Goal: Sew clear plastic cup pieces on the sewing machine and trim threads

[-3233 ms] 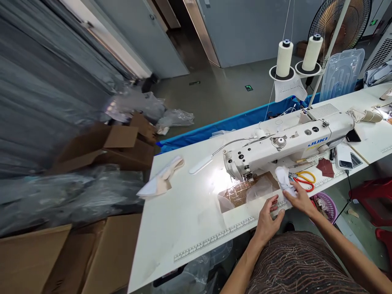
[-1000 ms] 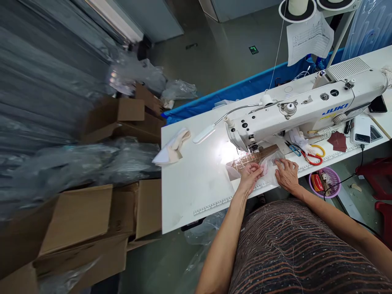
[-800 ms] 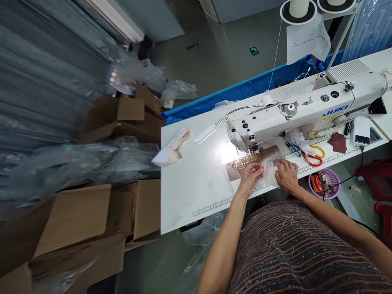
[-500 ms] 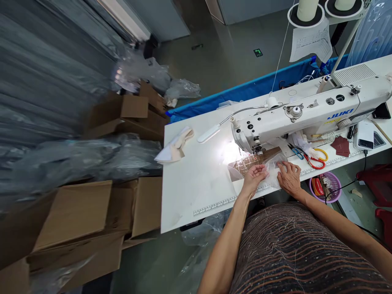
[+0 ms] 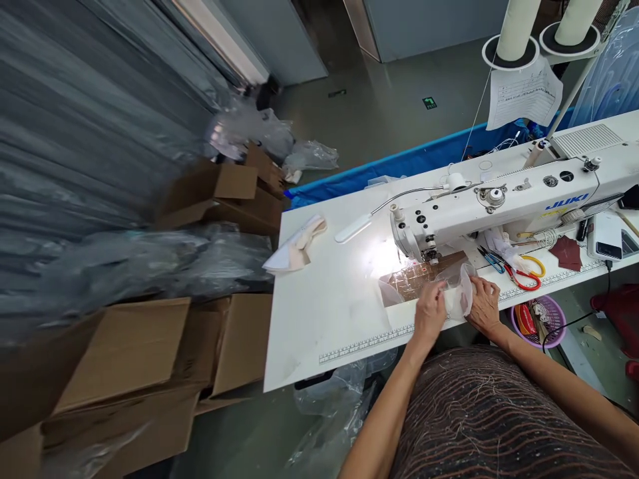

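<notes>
Sheer whitish fabric (image 5: 455, 299) lies bunched at the table's front edge, below the head of a white sewing machine (image 5: 504, 206). My left hand (image 5: 430, 307) is closed on its left part, fingertips pinched together. On its right side, my right hand (image 5: 483, 303) grips the raised, curled edge. Just beyond my left hand, a brown taped surface (image 5: 412, 279) shows under the needle area, with a sheer piece at its left end. The machine's lamp (image 5: 353, 227) lights the white tabletop to the left of the needle.
Red-handled scissors (image 5: 522, 278) and blue snips (image 5: 493, 259) lie right of my right hand. A folded cream cloth (image 5: 299, 246) rests at the table's left end. Cardboard boxes (image 5: 124, 352) stand left of the table; a purple basket (image 5: 554, 319) sits below its front edge.
The view has shifted, so the table sits lower and further right. The sheer fabric is now lifted and curled between my hands, and my left hand has turned more upright.
</notes>
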The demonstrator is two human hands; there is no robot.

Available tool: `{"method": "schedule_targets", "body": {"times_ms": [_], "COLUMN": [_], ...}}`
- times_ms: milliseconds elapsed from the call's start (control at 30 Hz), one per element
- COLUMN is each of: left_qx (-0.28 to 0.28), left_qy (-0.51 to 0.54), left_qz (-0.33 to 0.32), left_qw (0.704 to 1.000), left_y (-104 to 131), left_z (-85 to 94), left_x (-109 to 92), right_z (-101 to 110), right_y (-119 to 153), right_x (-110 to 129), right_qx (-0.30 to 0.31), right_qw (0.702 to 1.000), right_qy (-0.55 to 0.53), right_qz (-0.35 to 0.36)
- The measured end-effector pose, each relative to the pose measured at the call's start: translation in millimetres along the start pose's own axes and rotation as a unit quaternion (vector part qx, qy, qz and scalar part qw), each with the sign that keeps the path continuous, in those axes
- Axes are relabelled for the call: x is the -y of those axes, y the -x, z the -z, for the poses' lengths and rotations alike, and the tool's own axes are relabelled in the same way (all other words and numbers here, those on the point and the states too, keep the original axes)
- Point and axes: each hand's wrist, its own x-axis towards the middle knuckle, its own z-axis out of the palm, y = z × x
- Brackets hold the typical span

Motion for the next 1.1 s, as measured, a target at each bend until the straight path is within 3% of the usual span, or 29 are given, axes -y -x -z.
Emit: {"method": "schedule_targets", "body": {"times_ms": [67,167,333,567,800,1100], "left_qx": [-0.049,-0.064,-0.031,0.005,0.004,0.014], "left_qy": [-0.013,0.002,0.103,0.255,0.302,0.307], "left_qz": [0.026,0.056,0.127,0.204,0.229,0.22], "left_qw": [0.998,0.996,0.986,0.945,0.925,0.926], "left_y": [-10,-15,-9,-1,1,1], "left_z": [10.6,15.2,13.5,19.8,23.5,23.3], "left_x": [12,23,28,20,12,18], "right_z": [1,0,-3,-3,-2,5], "right_y": [0,-1,-1,-1,-2,-4], "right_x": [1,2,1,0,0,0], "right_qx": [0.0,-0.006,-0.013,-0.016,0.007,0.05], "right_qw": [1.0,1.0,1.0,1.0,1.0,0.998], "right_qy": [-0.001,0.0,0.002,0.012,0.019,0.03], "right_qz": [0.0,-0.003,-0.004,-0.002,-0.005,-0.014]}}
